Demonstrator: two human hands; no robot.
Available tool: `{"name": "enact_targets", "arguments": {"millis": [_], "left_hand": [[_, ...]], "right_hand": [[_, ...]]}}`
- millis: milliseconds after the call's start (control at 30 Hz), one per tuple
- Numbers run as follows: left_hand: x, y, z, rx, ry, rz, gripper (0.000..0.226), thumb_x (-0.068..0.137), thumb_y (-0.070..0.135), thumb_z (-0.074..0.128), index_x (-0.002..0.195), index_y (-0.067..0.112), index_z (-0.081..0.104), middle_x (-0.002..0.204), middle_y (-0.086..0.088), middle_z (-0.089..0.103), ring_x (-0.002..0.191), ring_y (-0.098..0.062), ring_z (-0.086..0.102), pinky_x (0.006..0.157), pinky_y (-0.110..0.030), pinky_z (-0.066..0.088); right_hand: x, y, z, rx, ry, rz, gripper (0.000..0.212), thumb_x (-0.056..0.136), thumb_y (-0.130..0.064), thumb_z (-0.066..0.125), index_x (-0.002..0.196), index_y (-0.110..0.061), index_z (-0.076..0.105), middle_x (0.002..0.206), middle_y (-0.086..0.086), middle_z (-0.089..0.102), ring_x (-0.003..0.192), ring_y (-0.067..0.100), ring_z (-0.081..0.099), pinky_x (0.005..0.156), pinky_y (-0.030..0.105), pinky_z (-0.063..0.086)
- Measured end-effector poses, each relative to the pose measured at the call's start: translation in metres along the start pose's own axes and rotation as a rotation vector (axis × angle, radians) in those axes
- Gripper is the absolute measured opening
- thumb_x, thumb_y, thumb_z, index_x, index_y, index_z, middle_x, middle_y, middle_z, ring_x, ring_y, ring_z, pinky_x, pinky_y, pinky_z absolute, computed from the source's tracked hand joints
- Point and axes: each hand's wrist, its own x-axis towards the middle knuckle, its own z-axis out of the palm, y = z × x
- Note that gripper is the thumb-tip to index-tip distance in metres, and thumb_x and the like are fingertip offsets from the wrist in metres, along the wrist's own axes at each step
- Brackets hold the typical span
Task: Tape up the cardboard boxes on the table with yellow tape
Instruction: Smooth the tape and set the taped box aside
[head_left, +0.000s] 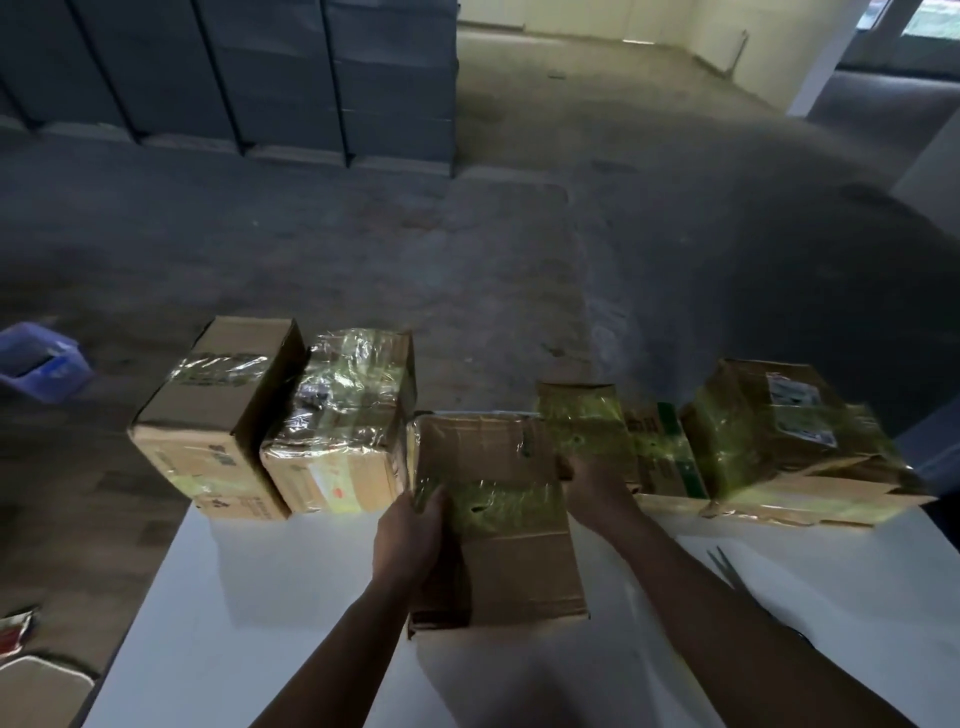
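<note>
A person's left hand (410, 525) and right hand (592, 486) clamp the centre box (509, 566) from either side over a white table (249, 597). The left hand curls round the box's left edge, fingertips on its top face. The right hand grips the right edge near the far corner, its fingers blurred. Whether the box rests on the table or is lifted clear cannot be told.

A wrinkled, glossy band of yellow tape (498, 499) crosses the top of the box, while the near part of the lid is bare cardboard.

Five more boxes line the table's far edge. At far left stands a tall box (208, 421) with a taped band across its top. Touching it on the right is a wrapped box (337, 410), shiny tape covering most of its top. Just behind the right hand sits a small box (582, 421) bound in yellow tape, and beside it a green-printed box (665, 462). At far right a large box (779, 431) sits askew, heavily taped, with a label on top.

Scissors (724, 566) lie on the table beside the right forearm, which partly hides them. Beyond the table a blue bin (41, 364) stands at left on the grey floor (467, 234), with dark stacked crates (234, 67) along the back.
</note>
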Motion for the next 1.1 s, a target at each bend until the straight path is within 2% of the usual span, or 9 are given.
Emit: {"name": "enact_targets", "arguments": {"millis": [167, 300, 367, 433, 500, 600, 700, 967, 1100], "left_hand": [[0.024, 0.029, 0.013, 0.077, 0.114, 0.068, 0.040, 0.099, 0.027, 0.050, 0.133, 0.006, 0.048, 0.125, -0.022, 0.060, 0.114, -0.037, 0.056, 0.091, -0.040, 0.044], [0.012, 0.043, 0.020, 0.422, 0.185, 0.453, 0.064, 0.094, 0.025, 0.055, 0.149, 0.012, 0.027, 0.150, -0.015, 0.035, 0.139, -0.034, 0.030, 0.112, -0.045, 0.030], [-0.008, 0.036, 0.026, 0.621, 0.001, 0.659, 0.074, 0.086, 0.055, 0.053, 0.149, 0.024, 0.030, 0.150, -0.007, 0.034, 0.141, -0.033, 0.026, 0.114, -0.048, 0.027], [-0.025, 0.022, 0.035, 0.834, -0.255, 0.633, 0.098, 0.069, 0.082, 0.043, 0.151, 0.039, 0.012, 0.161, 0.003, 0.003, 0.148, -0.030, -0.002, 0.116, -0.057, 0.008], [-0.027, 0.005, 0.044, 1.045, -0.355, 0.586, 0.104, 0.074, 0.072, 0.055, 0.149, 0.042, -0.012, 0.154, 0.005, -0.031, 0.142, -0.029, -0.028, 0.113, -0.060, -0.007], [-0.013, 0.005, 0.050, 1.108, -0.252, 0.612, 0.092, 0.093, 0.028, 0.055, 0.148, 0.039, -0.018, 0.159, 0.003, -0.023, 0.144, -0.034, -0.023, 0.115, -0.057, -0.008], [0.012, 0.013, 0.052, 1.097, -0.203, 0.621, 0.096, 0.092, 0.012, 0.055, 0.148, 0.037, -0.018, 0.157, 0.005, -0.024, 0.145, -0.033, -0.020, 0.118, -0.054, -0.005], [0.070, 0.043, 0.061, 1.105, -0.193, 0.686, 0.095, 0.089, 0.009, 0.058, 0.152, 0.033, -0.009, 0.162, 0.002, -0.009, 0.147, -0.033, -0.011, 0.119, -0.052, 0.004], [0.074, 0.044, 0.056, 1.098, -0.248, 0.732, 0.091, 0.090, 0.010, 0.058, 0.153, 0.029, -0.004, 0.162, -0.002, -0.007, 0.147, -0.035, -0.009, 0.120, -0.051, 0.006]], "right_hand": [[0.020, 0.018, 0.004, -0.308, -0.090, -0.111, 0.041, 0.090, -0.010, 0.046, 0.130, -0.017, 0.049, 0.133, 0.008, 0.046, 0.120, 0.026, 0.048, 0.092, 0.038, 0.048], [0.029, 0.027, 0.009, -0.478, 0.024, -0.185, 0.048, 0.089, -0.018, 0.056, 0.135, -0.022, 0.043, 0.134, 0.006, 0.047, 0.124, 0.026, 0.044, 0.096, 0.040, 0.044], [0.034, 0.031, 0.012, -0.575, 0.079, -0.224, 0.051, 0.090, -0.016, 0.054, 0.138, -0.020, 0.038, 0.137, 0.007, 0.042, 0.124, 0.028, 0.044, 0.094, 0.043, 0.045], [0.040, 0.035, 0.013, -0.614, 0.112, -0.246, 0.048, 0.088, -0.013, 0.055, 0.134, -0.019, 0.041, 0.133, 0.007, 0.043, 0.119, 0.028, 0.045, 0.088, 0.041, 0.047], [0.043, 0.037, 0.014, -0.631, 0.140, -0.290, 0.041, 0.086, -0.015, 0.059, 0.125, -0.019, 0.048, 0.125, 0.006, 0.048, 0.113, 0.027, 0.047, 0.081, 0.039, 0.046], [0.043, 0.038, 0.011, -0.650, 0.182, -0.367, 0.035, 0.072, -0.018, 0.073, 0.106, -0.016, 0.064, 0.105, 0.008, 0.059, 0.092, 0.027, 0.060, 0.067, 0.036, 0.052], [0.045, 0.045, 0.015, -0.606, 0.105, -0.367, 0.042, 0.087, -0.011, 0.055, 0.127, -0.014, 0.047, 0.127, 0.011, 0.047, 0.098, 0.030, 0.059, 0.081, 0.039, 0.045], [0.045, 0.048, 0.010, -0.472, 0.041, -0.325, 0.061, 0.087, -0.006, 0.056, 0.142, -0.022, 0.037, 0.143, 0.008, 0.037, 0.120, 0.028, 0.048, 0.096, 0.042, 0.042], [0.043, 0.030, -0.001, -0.434, -0.069, -0.220, 0.053, 0.088, -0.013, 0.056, 0.139, -0.021, 0.042, 0.139, 0.007, 0.042, 0.119, 0.026, 0.049, 0.094, 0.038, 0.046]]}}
